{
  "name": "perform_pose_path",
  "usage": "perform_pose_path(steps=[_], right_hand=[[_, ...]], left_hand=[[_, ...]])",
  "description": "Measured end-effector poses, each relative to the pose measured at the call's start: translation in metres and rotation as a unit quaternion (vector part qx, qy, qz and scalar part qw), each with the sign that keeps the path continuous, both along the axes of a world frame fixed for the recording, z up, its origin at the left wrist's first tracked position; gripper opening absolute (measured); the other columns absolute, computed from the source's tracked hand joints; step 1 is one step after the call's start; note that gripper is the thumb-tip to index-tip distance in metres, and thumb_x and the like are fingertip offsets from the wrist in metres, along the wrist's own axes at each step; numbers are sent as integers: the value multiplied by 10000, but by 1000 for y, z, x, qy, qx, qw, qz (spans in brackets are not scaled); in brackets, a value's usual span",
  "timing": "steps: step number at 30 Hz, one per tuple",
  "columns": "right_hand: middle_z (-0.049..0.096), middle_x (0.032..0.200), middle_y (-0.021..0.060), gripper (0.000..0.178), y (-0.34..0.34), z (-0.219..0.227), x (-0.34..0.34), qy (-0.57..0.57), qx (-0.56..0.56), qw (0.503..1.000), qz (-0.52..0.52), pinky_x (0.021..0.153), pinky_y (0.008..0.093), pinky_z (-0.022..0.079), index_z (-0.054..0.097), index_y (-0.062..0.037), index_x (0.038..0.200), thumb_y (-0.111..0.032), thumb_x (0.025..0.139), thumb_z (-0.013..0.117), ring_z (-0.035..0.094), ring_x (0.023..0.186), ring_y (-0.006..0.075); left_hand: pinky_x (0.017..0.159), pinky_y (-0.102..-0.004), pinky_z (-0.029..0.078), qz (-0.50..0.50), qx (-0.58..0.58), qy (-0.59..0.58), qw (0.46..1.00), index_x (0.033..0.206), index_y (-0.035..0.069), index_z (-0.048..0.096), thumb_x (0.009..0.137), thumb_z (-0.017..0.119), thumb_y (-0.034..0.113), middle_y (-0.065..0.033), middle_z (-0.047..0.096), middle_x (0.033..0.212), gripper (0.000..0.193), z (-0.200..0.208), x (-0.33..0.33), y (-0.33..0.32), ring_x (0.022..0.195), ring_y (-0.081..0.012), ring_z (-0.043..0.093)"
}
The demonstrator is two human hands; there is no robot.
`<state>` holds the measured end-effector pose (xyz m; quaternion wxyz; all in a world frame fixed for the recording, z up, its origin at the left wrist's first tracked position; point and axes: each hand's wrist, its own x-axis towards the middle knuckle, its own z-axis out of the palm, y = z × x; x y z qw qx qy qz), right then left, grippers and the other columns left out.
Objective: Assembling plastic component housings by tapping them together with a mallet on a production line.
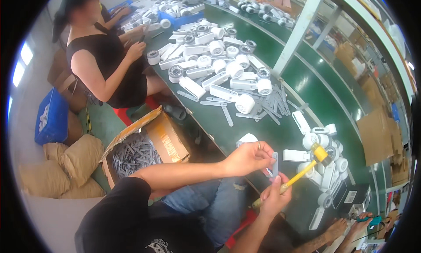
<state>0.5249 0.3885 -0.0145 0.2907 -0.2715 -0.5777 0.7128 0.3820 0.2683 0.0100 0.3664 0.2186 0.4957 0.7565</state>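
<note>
My left hand (247,159) pinches the upper end of a narrow grey plastic strip (275,164) over the near edge of the table. Gripped in my right hand (275,197) is a yellow mallet (303,172), its head pointing away to the right above a pile. The right thumb and fingertips also meet the strip's lower end. Just behind my left hand lies a white fan-shaped housing (247,139), mostly hidden by it. Several white housings with round heads (340,165) are heaped to the right of the mallet.
A large heap of white housings (219,79) and loose grey strips (274,104) cover the green table (210,121). An open cardboard box (169,139) of strips stands at my left. One co-worker (103,55) sits left; another's hands (357,224) hold a teal tool at lower right.
</note>
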Motion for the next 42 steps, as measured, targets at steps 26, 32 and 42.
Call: perform_pose_path(steps=[26,32,42], right_hand=[[634,704,-11,183,50,8,-20,-241,190,938,163,447,213,310,769,-12,1160,-113,1015,726,455,510,20],[616,654,32,417,45,22,-25,-303,2,941,154,401,252,315,650,-9,1398,-226,1045,693,448,446,54],[571,616,8,347,36,0,-23,-242,-74,963,93,397,254,314,700,29,1271,-222,1033,717,436,437,70]], left_hand=[[1013,-424,479,56,-30,693,718,1063,119,747,840,830,228,-39,713,1064,262,-50,-61,-15,1129,-237,649],[948,-406,510,37,-57,689,722,1055,115,757,839,844,202,-22,721,1030,249,-44,-64,-14,1052,-226,682],[1075,-450,517,-42,-28,763,645,1072,140,801,865,707,170,-53,720,926,229,-31,-67,5,933,-242,710]])
